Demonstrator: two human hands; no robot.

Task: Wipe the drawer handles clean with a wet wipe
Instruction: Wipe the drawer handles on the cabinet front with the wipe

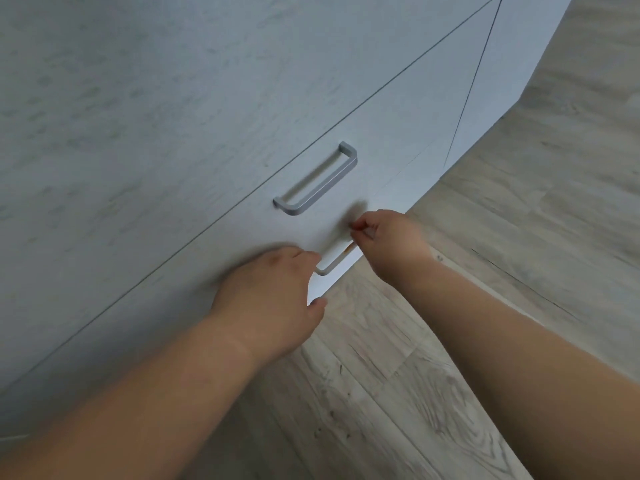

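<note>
Pale grey laminate with a faint woodgrain print covers the cabinet point(173, 116), its flat fronts divided by thin dark seams. Head view, single frame.

Upper handle point(317, 180): squared U-shaped bar, matt silver-grey metal, mounted on the upper drawer front, untouched.

Lower handle point(334, 259): same squared bar form, on the lowest drawer front near the floor; only its middle stretch and one corner show between the two hands.

Left hand point(273, 299): fingers curled over the lower handle's left end, thumb low by the drawer's bottom edge; whether it actually grips the bar cannot be told.

Right hand point(388, 242): fingertips pinched narrowly together at the bar's right end; blur hides what they pinch, and no wipe can be made out.

Floor point(485, 271): light grey-beige wood-look planks, knotted grain, scattered dark specks.
</note>
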